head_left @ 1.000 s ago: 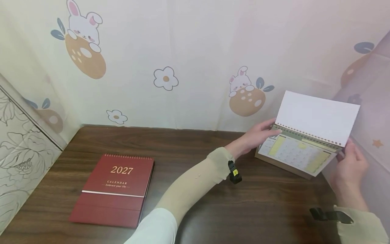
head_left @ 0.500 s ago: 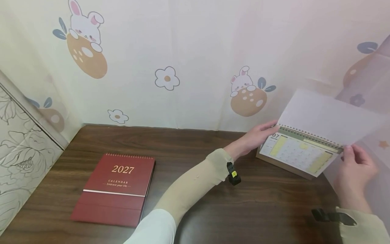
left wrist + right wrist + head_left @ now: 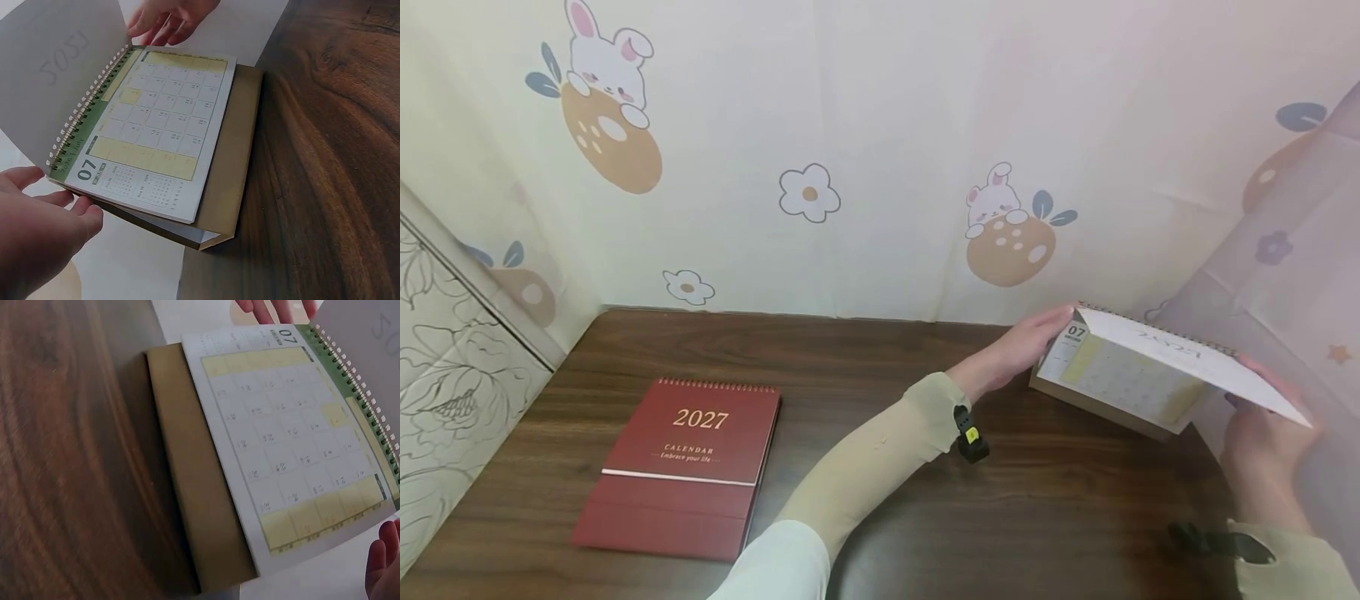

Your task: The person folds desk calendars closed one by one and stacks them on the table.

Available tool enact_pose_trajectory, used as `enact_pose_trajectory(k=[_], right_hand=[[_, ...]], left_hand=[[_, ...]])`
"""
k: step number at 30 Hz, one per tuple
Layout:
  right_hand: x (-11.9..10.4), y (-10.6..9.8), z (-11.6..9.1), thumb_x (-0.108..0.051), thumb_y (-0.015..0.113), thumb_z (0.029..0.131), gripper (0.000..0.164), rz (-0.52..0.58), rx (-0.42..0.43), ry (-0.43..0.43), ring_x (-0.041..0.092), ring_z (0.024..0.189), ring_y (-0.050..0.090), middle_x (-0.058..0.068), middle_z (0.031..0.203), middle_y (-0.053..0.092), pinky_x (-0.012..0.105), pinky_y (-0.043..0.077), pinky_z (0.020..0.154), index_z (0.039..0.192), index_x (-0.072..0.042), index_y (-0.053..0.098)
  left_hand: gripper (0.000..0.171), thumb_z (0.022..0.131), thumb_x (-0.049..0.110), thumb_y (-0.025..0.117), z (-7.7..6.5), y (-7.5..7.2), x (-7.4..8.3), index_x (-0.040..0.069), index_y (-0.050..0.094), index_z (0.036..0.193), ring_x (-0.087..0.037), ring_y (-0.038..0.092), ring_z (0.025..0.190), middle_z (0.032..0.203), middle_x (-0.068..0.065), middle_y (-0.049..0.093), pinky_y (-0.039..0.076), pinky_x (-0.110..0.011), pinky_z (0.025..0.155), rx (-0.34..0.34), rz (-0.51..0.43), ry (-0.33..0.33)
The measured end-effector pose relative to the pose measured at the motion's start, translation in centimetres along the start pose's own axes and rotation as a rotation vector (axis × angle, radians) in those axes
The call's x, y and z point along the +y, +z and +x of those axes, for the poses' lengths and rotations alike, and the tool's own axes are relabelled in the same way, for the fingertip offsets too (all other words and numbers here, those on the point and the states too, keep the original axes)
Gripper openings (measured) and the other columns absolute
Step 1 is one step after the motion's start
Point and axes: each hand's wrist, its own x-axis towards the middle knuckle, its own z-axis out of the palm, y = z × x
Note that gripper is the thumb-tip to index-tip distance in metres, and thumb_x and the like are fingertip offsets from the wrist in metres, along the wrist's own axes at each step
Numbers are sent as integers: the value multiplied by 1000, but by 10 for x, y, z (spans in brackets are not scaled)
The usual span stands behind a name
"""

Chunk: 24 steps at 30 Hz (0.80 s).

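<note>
A spiral-bound desk calendar [image 3: 1112, 387] stands on its brown cardboard base [image 3: 234, 144] at the back right, open at a sheet marked 07. Its white cover page [image 3: 1202, 358] hangs over the front of that sheet, slanting down at the right; faint mirrored digits show on it in the left wrist view. My left hand [image 3: 1011, 350] lies at the calendar's left end, its fingertips [image 3: 81, 206] right by the end of the spiral. At the right end is my right hand [image 3: 1262, 446], partly covered by the page, fingers [image 3: 378, 562] loosely bent beside the spiral.
A red calendar [image 3: 670, 450] printed 2027 lies at the left on the dark wooden table [image 3: 1015, 517]. Behind hangs a pale curtain [image 3: 887, 108] with rabbits and flowers. A patterned panel [image 3: 452, 417] borders the left side.
The white page has swung from standing up behind the spiral down over the front. My left thumb has come off the calendar's front; my right hand has shifted slightly at the right end.
</note>
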Motion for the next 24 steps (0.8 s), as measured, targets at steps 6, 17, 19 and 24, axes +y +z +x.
enact_pose_trajectory(k=[6,17,19,24], right_hand=[[3,-14,-4,24,62,84,27,196,-161,38,26,80,72,25,97,72,25,57,61,111,27,58],[-4,-26,6,1,70,91,33,-299,-38,240,4,103,66,-2,121,70,13,52,67,123,-7,70],[-6,-27,6,-2,67,93,33,-367,-21,260,0,113,60,-5,128,65,10,49,74,124,-12,70],[-5,-31,4,-6,63,97,34,-446,-46,260,2,125,53,-7,137,59,8,43,88,129,-17,67]], left_hand=[[51,108,43,29,-2,2,-6,28,33,156,1,30,140,156,17,34,26,-26,113,16,10,8],[47,102,36,56,-5,9,-12,28,49,147,-6,46,132,145,13,50,40,-30,105,188,75,-1],[44,101,34,60,-3,12,-15,24,53,143,-6,51,127,139,12,55,44,-27,100,234,93,-11],[34,97,29,66,1,17,-24,18,61,130,-6,59,113,122,10,62,50,-23,89,344,103,-49]])
